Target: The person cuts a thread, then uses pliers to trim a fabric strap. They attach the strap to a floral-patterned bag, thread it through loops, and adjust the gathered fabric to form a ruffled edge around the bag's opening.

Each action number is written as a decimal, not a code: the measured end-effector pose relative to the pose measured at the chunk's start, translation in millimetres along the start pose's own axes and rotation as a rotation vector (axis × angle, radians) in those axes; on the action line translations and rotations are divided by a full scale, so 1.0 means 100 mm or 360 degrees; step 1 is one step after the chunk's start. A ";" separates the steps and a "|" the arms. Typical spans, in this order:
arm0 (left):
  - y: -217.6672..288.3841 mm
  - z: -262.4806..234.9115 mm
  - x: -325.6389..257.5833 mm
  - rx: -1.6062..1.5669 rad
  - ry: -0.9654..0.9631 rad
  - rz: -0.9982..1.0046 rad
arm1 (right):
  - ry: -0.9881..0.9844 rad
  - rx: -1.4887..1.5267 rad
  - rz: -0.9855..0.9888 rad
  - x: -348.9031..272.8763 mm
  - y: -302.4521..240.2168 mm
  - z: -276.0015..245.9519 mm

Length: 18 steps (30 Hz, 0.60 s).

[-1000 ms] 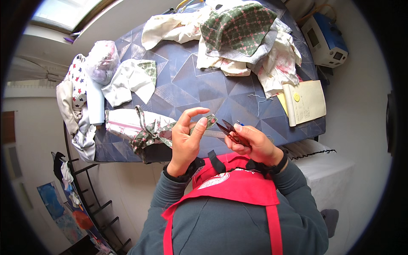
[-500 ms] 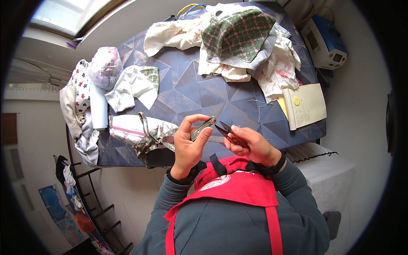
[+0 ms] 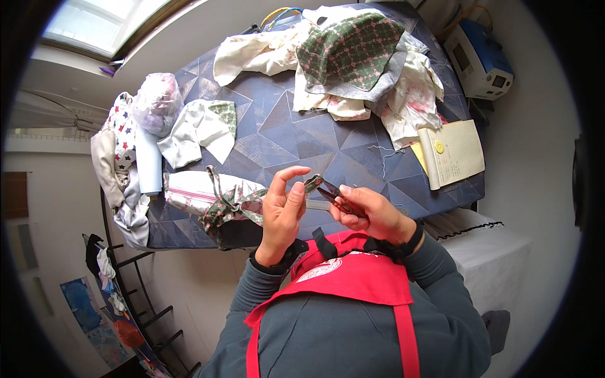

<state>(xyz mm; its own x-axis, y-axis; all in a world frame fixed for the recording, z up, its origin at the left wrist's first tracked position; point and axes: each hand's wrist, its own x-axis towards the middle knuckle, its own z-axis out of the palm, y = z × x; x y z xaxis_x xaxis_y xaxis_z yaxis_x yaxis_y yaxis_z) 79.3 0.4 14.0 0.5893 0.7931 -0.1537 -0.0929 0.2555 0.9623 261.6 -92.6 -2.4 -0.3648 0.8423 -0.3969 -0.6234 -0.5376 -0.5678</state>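
Observation:
My left hand (image 3: pixel 283 212) pinches a small green floral fabric strip (image 3: pixel 312 183) between thumb and fingers, just above the near edge of the blue patterned table (image 3: pixel 296 135). Close on its right, my right hand (image 3: pixel 372 213) grips small dark snips (image 3: pixel 333 193) whose tips touch the strip. A floral pouch with a pink zipper and tied green fabric (image 3: pixel 214 196) lies just left of my left hand. I wear a red apron over a grey-blue top.
A pile of cloth topped by green checked fabric (image 3: pixel 353 53) covers the far table. A yellow notepad (image 3: pixel 452 153) lies at right, a blue and white machine (image 3: pixel 479 60) beyond it. White cloth (image 3: pixel 195 129) and a plastic bag (image 3: pixel 156 101) sit left.
The fabric strip and snips have stayed between my hands while my head shifted, so the table appears slightly higher. My left fingers have closed nearer around the strip.

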 end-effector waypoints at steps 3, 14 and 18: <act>0.02 0.01 -0.03 0.0066 -0.0016 0.0022 | 0.0010 0.0017 -0.0042 0.00 0.00 -0.02; -0.01 0.03 -0.02 0.0557 -0.0077 0.0094 | -0.0006 0.0130 -0.0097 -0.02 0.03 -0.05; -0.05 -0.01 0.00 0.0784 -0.0206 0.0099 | 0.0024 0.0348 -0.0118 0.00 0.09 -0.04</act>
<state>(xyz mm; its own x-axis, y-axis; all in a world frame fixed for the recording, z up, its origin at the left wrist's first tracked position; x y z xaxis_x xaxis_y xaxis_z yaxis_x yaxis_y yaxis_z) 79.1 -0.7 9.1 0.6923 0.7155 -0.0937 0.2400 -0.1058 0.9650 258.8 -97.6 -10.0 -0.3031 0.8776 -0.3713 -0.7837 -0.4512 -0.4268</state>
